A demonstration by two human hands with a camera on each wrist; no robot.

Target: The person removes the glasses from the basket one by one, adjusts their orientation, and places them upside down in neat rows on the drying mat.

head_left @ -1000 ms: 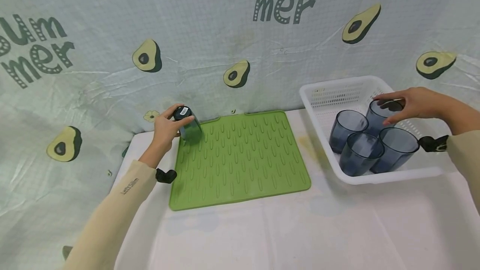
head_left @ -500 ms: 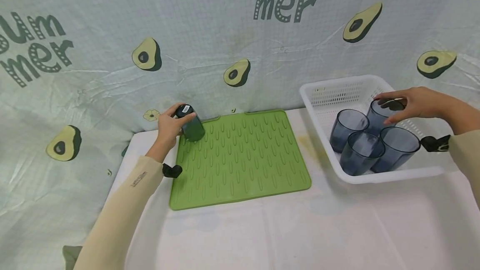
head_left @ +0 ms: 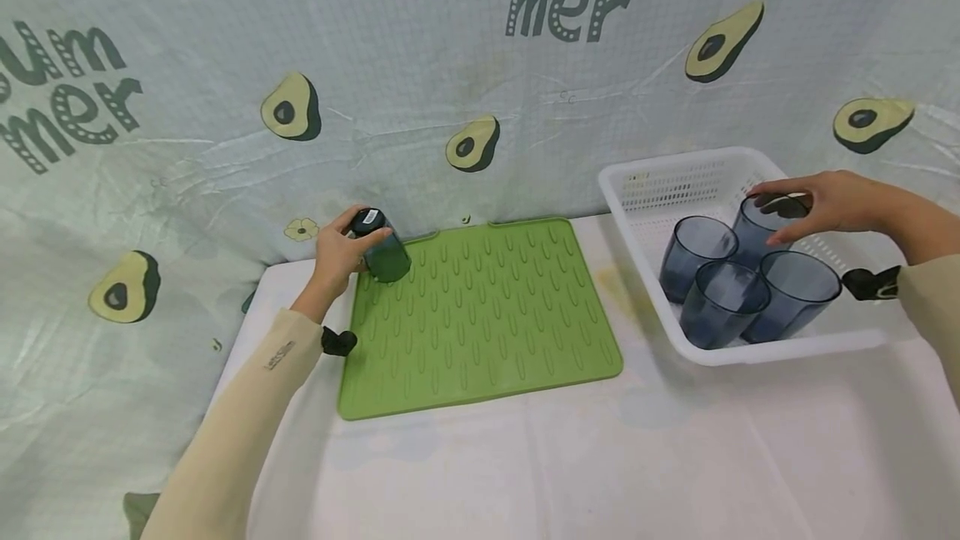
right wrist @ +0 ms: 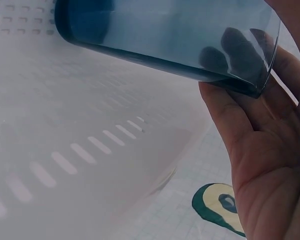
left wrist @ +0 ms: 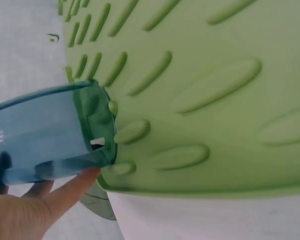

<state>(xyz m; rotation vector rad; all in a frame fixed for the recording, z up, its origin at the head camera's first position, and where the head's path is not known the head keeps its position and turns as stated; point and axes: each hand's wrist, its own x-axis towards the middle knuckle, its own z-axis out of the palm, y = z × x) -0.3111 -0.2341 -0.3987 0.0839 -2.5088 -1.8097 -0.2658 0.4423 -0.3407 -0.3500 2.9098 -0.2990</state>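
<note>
At the far left corner of the green mat (head_left: 487, 323), a blue-tinted drinking glass (head_left: 387, 263) stands upside down, its labelled base uppermost. My left hand (head_left: 337, 252) holds this glass around its side near the base, and the left wrist view shows the glass's rim end (left wrist: 97, 125) on the ridged mat. Over in the white basket (head_left: 637, 273), my right hand (head_left: 832, 202) grips the rearmost glass (head_left: 750, 242) by its rim, thumb in front and fingers behind. The right wrist view shows fingers against the glass wall (right wrist: 165, 40).
More matching glasses stand mouth up in the basket, one at the left (head_left: 696, 261), one in front (head_left: 722, 307) and one at the right (head_left: 797, 298). A white cloth (head_left: 555, 465) covers the table. Behind it hangs an avocado-print sheet (head_left: 390, 65).
My left hand and its glass have shifted slightly right over the mat's corner, then stayed almost still. My right hand keeps its hold at the basket's rear glass.
</note>
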